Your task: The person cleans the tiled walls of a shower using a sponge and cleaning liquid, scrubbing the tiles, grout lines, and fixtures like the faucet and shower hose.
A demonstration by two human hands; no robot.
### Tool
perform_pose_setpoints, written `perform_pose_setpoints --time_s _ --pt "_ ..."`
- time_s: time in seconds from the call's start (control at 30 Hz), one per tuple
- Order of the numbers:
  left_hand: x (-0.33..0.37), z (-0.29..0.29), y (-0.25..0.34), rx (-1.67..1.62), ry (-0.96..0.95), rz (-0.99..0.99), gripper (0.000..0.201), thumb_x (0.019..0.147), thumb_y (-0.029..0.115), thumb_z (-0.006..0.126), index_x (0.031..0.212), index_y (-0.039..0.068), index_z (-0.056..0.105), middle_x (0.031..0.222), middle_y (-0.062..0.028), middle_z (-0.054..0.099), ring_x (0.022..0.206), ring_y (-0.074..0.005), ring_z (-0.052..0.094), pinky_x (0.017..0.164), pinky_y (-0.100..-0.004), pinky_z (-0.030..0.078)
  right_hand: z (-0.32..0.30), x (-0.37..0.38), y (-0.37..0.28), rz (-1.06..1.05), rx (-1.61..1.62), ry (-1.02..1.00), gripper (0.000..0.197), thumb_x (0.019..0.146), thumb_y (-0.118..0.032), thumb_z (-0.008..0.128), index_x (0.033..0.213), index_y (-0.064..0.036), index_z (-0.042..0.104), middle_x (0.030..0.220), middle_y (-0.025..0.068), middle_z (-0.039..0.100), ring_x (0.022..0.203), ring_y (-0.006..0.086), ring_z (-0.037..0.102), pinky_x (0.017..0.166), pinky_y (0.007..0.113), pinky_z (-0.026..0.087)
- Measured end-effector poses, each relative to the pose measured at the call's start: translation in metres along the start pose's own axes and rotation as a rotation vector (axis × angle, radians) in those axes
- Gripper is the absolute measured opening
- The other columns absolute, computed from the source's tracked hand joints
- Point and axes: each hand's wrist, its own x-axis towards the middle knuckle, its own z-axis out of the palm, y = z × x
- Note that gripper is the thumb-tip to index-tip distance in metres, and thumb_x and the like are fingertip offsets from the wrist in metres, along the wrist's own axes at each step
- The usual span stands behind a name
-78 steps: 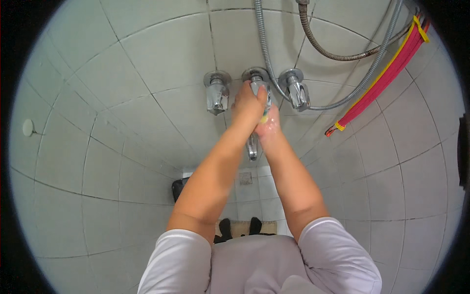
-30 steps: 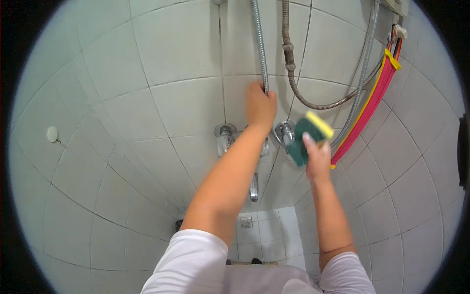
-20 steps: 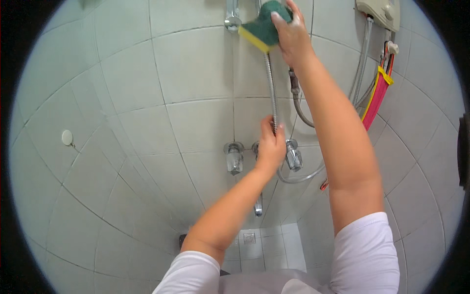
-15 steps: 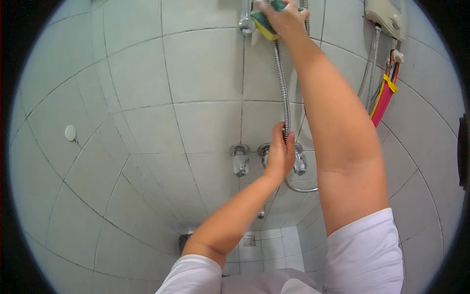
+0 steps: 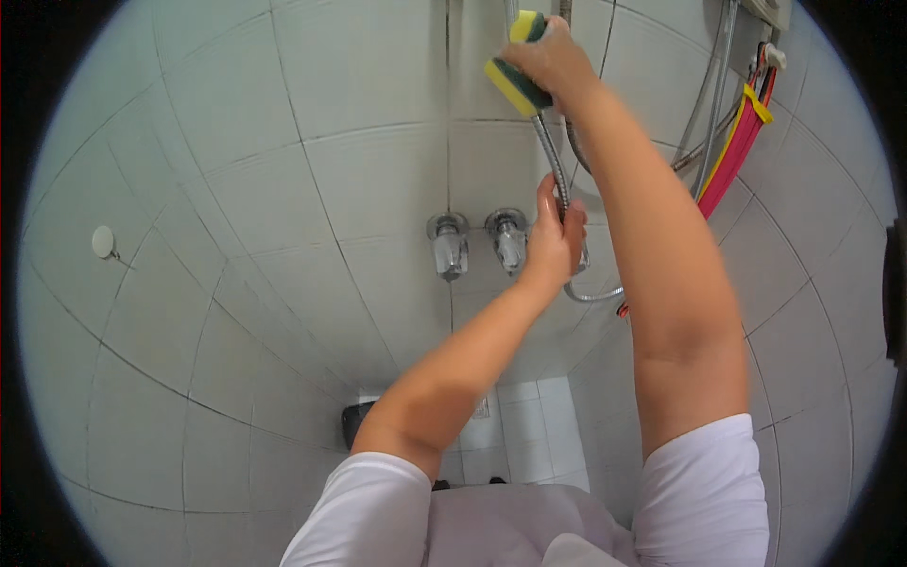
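Note:
At the top, my right hand is wrapped round a yellow and green sponge, which is folded about a ribbed metal shower hose. Lower on the same hose, my left hand grips it between thumb and fingers. Below that hand the hose curves off to the right and passes behind my right forearm. Two clear-handled taps, the left tap and the middle tap, stand out from the wall beside my left hand. A third tap is mostly hidden behind that hand.
A pale heater unit is at the upper right, with hoses below it. A pink and yellow item hangs from a white hook. The tiled wall holds a round white knob. A dark object sits low, near the floor tiles.
The sponge in my right hand has moved down along the hose and now wraps it. My left hand still grips the hose. The whole view has shifted, with the wall fittings appearing higher.

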Motion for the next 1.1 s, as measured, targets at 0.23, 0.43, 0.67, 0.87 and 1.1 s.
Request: perform_pose_setpoints --time_s 0.23,0.43,0.67,0.87,1.1 --pt "-0.013 -0.022 -0.058 -0.066 -0.135 -0.171 0.045 0.079 0.006 0.051 0.119 0.004 0.032 0.088 -0.0071 0.056 0.082 -0.014 0.054 0.071 -0.0262 0.042 0.001 -0.099 0.07 0.034 -0.008 -0.032 0.073 0.06 -0.027 0.065 0.121 -0.0023 0.031 0.102 0.0237 0.053 0.093 0.0343 0.054 0.08 0.037 0.042" --pt "-0.055 -0.019 -0.065 -0.182 -0.264 -0.334 0.06 0.073 -0.004 0.047 0.128 0.007 0.025 0.118 -0.0092 0.044 0.108 -0.0167 0.045 0.087 -0.0261 0.036 -0.009 -0.183 0.159 0.086 0.115 -0.019 0.06 0.065 -0.016 0.067 0.115 -0.0038 0.035 0.088 0.0083 0.055 0.08 0.016 0.054 0.072 0.03 0.045" --pt "-0.072 -0.008 -0.065 -0.374 -0.474 -0.238 0.049 0.078 0.004 0.05 0.123 0.002 0.031 0.116 -0.0065 0.043 0.11 -0.0167 0.041 0.092 -0.0279 0.031 -0.032 -0.269 0.217 0.164 -0.133 -0.077 0.066 0.065 -0.017 0.065 0.121 -0.0078 0.03 0.1 0.0186 0.054 0.096 0.0359 0.053 0.079 0.037 0.043" --pt "-0.097 0.025 -0.105 -0.212 -0.236 -0.494 0.024 0.091 0.029 0.039 0.1 0.007 0.04 0.085 -0.0044 0.05 0.085 -0.0147 0.048 0.084 -0.031 0.038 -0.068 -0.282 0.246 -0.064 -0.406 -0.297 0.058 0.061 -0.012 0.065 0.114 -0.0104 0.041 0.1 0.0129 0.052 0.088 0.0325 0.054 0.075 0.037 0.044" --pt "-0.107 0.032 -0.102 -0.345 -0.107 -0.325 0.027 0.092 0.032 0.032 0.083 0.007 0.034 0.064 -0.001 0.035 0.06 -0.0112 0.037 0.07 -0.0344 0.044 -0.155 -0.195 0.233 -0.771 -1.067 -0.751 0.038 0.069 -0.007 0.05 0.104 -0.0201 0.048 0.084 0.0061 0.054 0.07 0.0232 0.054 0.071 0.037 0.041"
